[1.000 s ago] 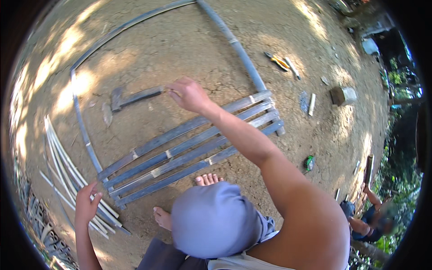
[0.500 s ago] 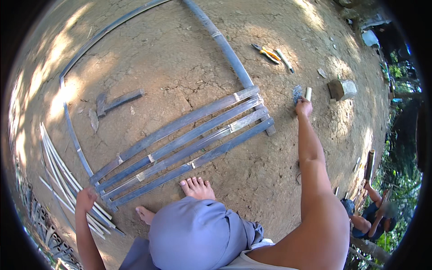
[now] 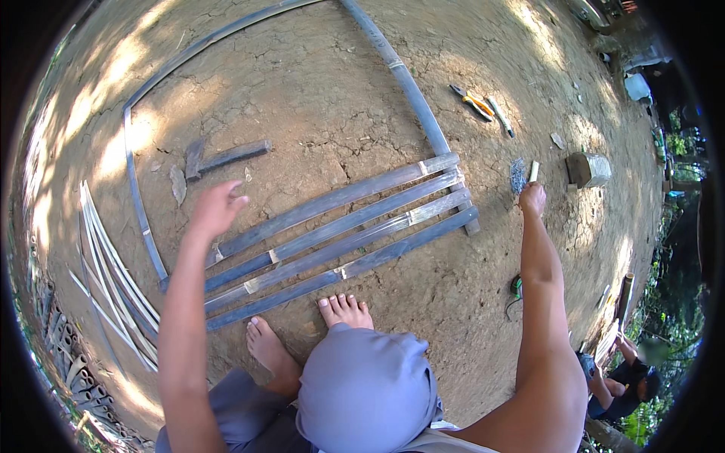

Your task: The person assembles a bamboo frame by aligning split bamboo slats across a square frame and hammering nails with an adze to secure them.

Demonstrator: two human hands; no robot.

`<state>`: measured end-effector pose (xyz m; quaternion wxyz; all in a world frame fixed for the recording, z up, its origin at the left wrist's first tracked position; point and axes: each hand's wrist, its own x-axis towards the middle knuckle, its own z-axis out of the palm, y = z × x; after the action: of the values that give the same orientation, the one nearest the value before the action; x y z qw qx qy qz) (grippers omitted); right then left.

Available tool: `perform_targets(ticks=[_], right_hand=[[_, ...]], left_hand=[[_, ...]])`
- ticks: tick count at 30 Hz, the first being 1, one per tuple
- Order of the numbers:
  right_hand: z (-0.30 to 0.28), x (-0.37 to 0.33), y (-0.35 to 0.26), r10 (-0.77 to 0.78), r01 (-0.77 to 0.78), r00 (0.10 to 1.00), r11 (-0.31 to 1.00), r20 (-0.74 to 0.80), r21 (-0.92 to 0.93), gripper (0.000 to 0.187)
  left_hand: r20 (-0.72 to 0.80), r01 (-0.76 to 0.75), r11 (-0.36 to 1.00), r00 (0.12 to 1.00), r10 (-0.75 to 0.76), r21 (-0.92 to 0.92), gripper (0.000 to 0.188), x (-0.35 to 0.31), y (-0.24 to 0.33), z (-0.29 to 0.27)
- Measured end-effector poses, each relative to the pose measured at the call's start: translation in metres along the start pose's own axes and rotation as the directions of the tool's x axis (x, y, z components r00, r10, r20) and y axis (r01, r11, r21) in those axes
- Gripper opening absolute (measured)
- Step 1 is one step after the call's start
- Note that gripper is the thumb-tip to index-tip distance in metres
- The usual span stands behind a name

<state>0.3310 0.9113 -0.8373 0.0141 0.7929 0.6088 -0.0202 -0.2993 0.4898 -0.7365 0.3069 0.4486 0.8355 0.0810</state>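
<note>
My left hand (image 3: 217, 208) is raised over the slats' left part, fingers apart and holding nothing. Just beyond it on the dirt lies a dark hammer (image 3: 232, 156). My right hand (image 3: 533, 198) is at the ground on the right, fingers closed beside a small heap of nails (image 3: 517, 175). A short pale stick (image 3: 535, 171) shows right at its fingertips; whether the hand grips it or a nail is hidden. Between my hands, several flat bamboo slats (image 3: 340, 228) lie side by side, their right ends over a short crosspiece (image 3: 471, 222).
Long bamboo strips (image 3: 404, 79) form a frame outline beyond the slats. Pliers (image 3: 473, 103) and a pale-handled tool (image 3: 500, 117) lie far right, near a wooden block (image 3: 589, 171). Thin pale strips (image 3: 113, 279) lie left. A green tape measure (image 3: 516, 287) is by my right forearm. Another person (image 3: 623, 381) sits right.
My left hand has left the slats' left end and moved up and right toward the hammer, its fingers spreading. My right hand stays by the nails. The view has shifted slightly.
</note>
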Motion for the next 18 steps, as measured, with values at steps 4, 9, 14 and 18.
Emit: perform_targets(ticks=[4, 9, 14, 18], right_hand=[[-0.01, -0.008, 0.017, 0.013, -0.016, 0.991, 1.0, -0.134, -0.023, 0.021], [0.019, -0.076, -0.004, -0.295, 0.212, 0.953, 0.819, 0.074, 0.533, 0.022], [0.021, -0.169, -0.031, -0.342, 0.335, 0.936, 0.803, -0.079, 0.492, 0.017], [0.014, -0.19, -0.043, -0.23, 0.236, 0.971, 0.858, -0.07, 0.457, 0.02]], left_hand=[[0.027, 0.048, 0.947, 0.999, -0.042, -0.317, 0.042, 0.013, 0.085, 0.051], [-0.261, -0.245, 0.932, 0.949, 0.174, -0.267, 0.032, 0.008, 0.128, 0.134], [-0.388, -0.299, 0.953, 0.884, 0.261, -0.041, 0.036, 0.008, 0.12, 0.161], [-0.323, -0.345, 0.936, 0.896, 0.306, -0.068, 0.036, 0.017, 0.105, 0.156]])
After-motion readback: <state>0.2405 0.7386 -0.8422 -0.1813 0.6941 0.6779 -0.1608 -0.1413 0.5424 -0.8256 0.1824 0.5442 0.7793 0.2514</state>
